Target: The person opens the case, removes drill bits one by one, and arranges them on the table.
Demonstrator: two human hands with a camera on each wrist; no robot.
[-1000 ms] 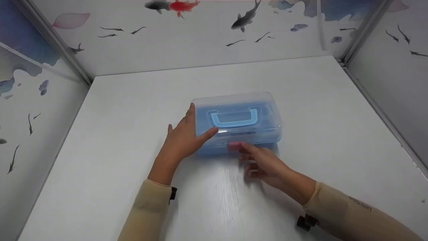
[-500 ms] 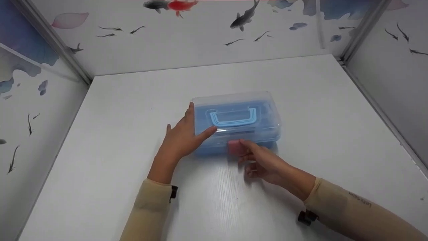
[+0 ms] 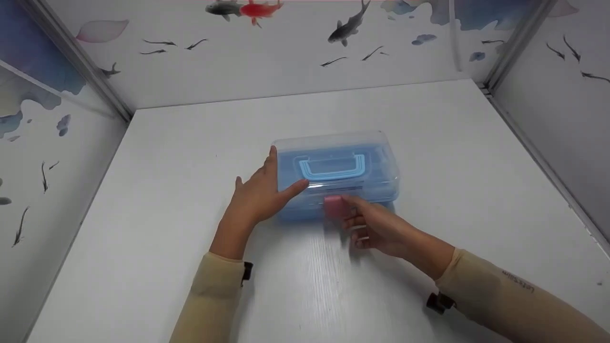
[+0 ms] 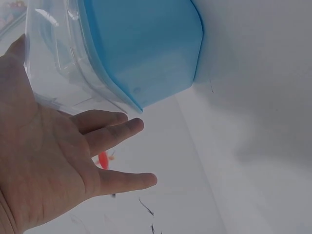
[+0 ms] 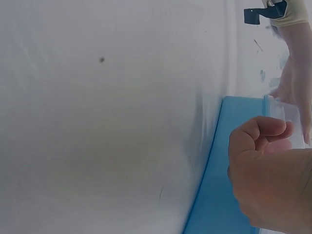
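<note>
A plastic storage box with a blue base (image 4: 146, 44) and a clear lid (image 3: 383, 166) sits on the white table; a light blue handle (image 3: 333, 177) lies on the lid. My left hand (image 3: 259, 195) rests against the box's left end with straight fingers, its thumb on the lid near the front. In the left wrist view, several fingers spread free of the plastic. At the box's front, my right hand (image 3: 381, 228) pinches a pink latch (image 3: 335, 207), thumb on top and fingers curled. The latch is mostly hidden by the fingers in the right wrist view.
White panels with painted fish (image 3: 345, 31) enclose the table (image 3: 181, 157) at the back and both sides. Metal posts (image 3: 102, 78) stand at the back corners. Each sleeve carries a small black wrist device (image 3: 439, 302).
The pink latch now shows taller, its upper edge higher against the lid, and the right thumb has risen slightly with it. The left hand and box hold their place.
</note>
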